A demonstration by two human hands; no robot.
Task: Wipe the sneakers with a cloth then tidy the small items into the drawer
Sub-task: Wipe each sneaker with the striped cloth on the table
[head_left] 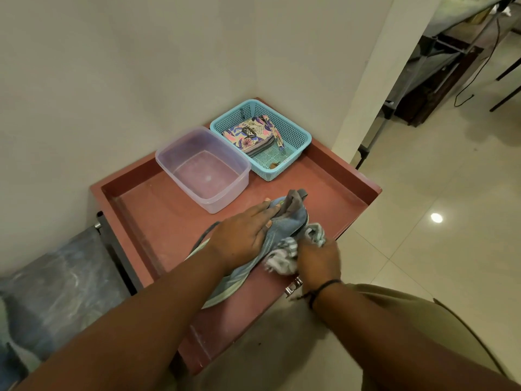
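On the sneaker (284,230), left hand (242,235) flat; right hand (318,261) grips cloth (284,253).

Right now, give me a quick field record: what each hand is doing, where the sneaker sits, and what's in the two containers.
left hand: laid flat on the sneaker, fingers straight, steadying it
right hand: grips the striped cloth against the sneaker's side
sneaker: blue-grey, lying on the red tabletop near its front edge
clear tub: nothing visible inside
blue basket: floral pouch with a dark clip on it, plus a small brown item
stage: wiping under way
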